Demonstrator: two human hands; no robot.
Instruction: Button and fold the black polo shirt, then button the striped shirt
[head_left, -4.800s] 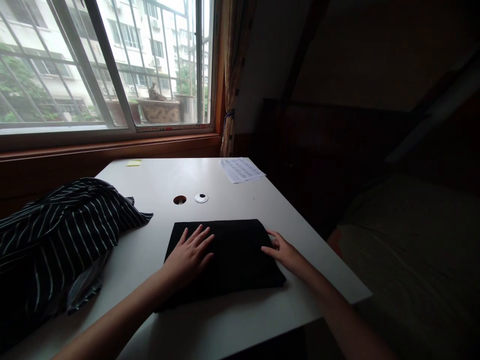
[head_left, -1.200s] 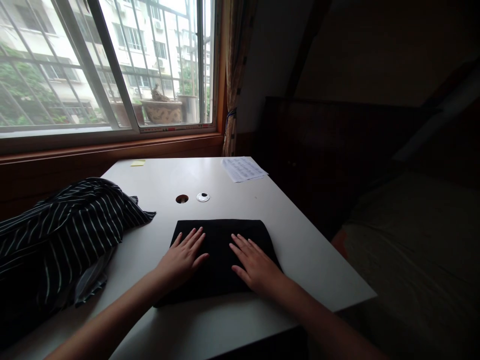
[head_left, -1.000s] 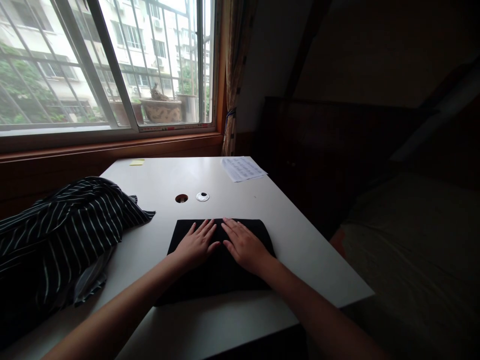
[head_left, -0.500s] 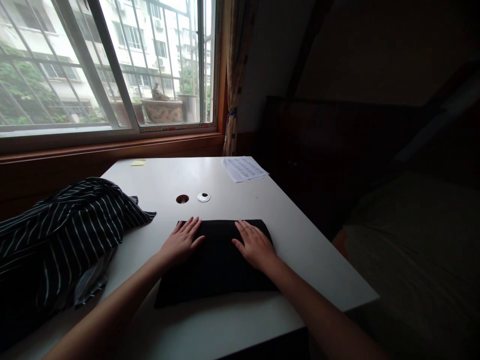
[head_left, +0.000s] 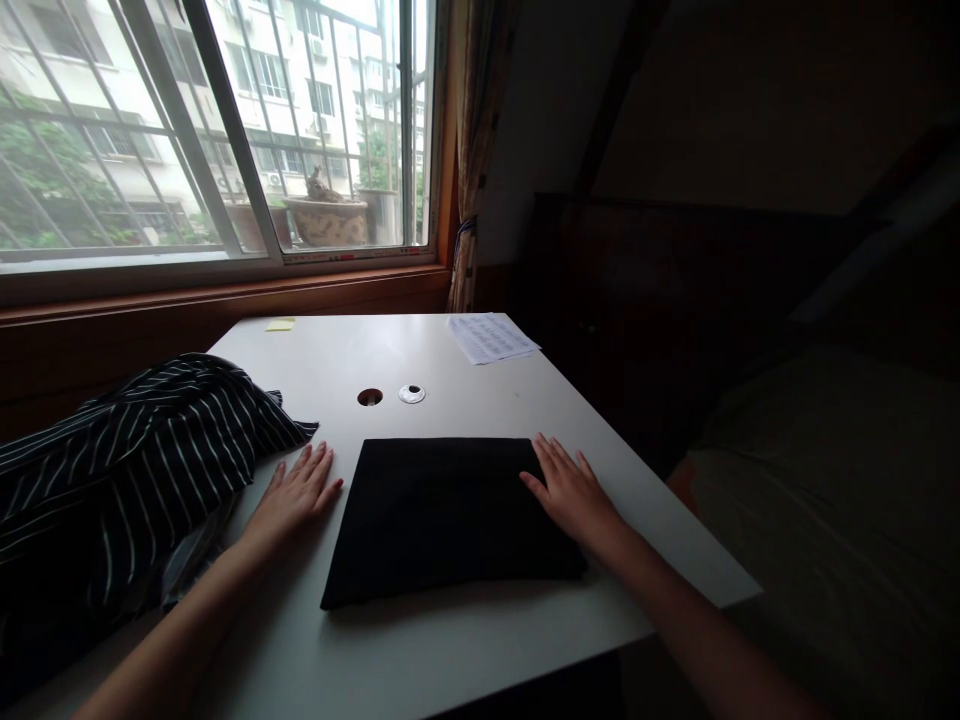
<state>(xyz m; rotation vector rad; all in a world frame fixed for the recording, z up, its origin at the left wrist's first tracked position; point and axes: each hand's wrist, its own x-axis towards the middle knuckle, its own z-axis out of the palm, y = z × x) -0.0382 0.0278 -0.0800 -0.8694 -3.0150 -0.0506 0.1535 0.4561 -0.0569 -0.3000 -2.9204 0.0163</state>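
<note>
A folded black cloth [head_left: 442, 515], perhaps a garment, lies flat on the white table [head_left: 420, 645] in front of me. To its left, my left hand [head_left: 292, 495] is over the tabletop, apart from the cloth, fingers stretched out and holding nothing. My right hand [head_left: 570, 490] is at the cloth's right edge with its fingers extended; the thumb and fingertips reach over the black fabric. Whether they press on it I cannot tell. Close to my left hand is a heap of black fabric with white stripes [head_left: 180, 430].
Printed papers [head_left: 491, 338] lie at the table's far right corner, a yellow sticky note [head_left: 280, 325] at the far left. A round hole [head_left: 370, 397] and a silver grommet [head_left: 412, 394] sit beyond the cloth. Behind stand a barred window [head_left: 225, 130] and a curtain [head_left: 471, 160].
My hands have moved apart: the left has slid off the black cloth onto the table's left side, and the right has shifted right to the cloth's edge. The cloth stays folded.
</note>
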